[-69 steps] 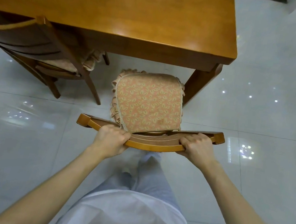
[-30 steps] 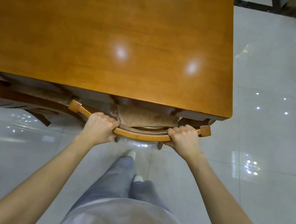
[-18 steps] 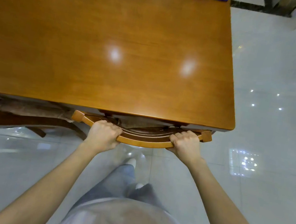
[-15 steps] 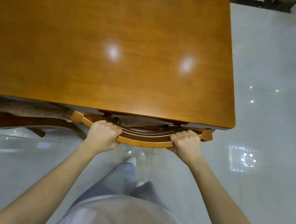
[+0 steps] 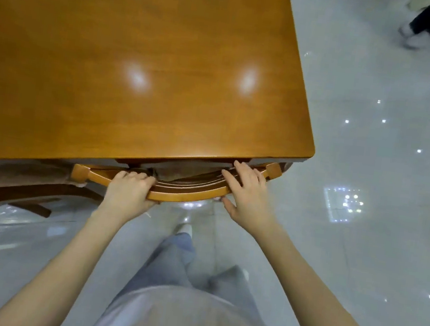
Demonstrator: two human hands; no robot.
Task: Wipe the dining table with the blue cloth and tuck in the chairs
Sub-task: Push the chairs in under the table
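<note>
Head view: neighbouring chair (image 5: 37, 192) beside tucked chair (image 5: 190, 196), shoes (image 5: 414, 41) beyond table (image 5: 142, 43)

Single head-worn wide-angle view, looking steeply down and forward from above the person's own torso (image 5: 182, 322). Both forearms (image 5: 58, 265) enter from the bottom edge; the dining table (image 5: 142, 43) fills the upper left, close, its near edge tilted. Tiled floor (image 5: 379, 212) occupies the right side

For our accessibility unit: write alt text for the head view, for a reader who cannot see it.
A person's left hand grips a wooden chair by its curved top rail, tucked under the dining table. The right hand rests on the rail, fingers straight.
</note>
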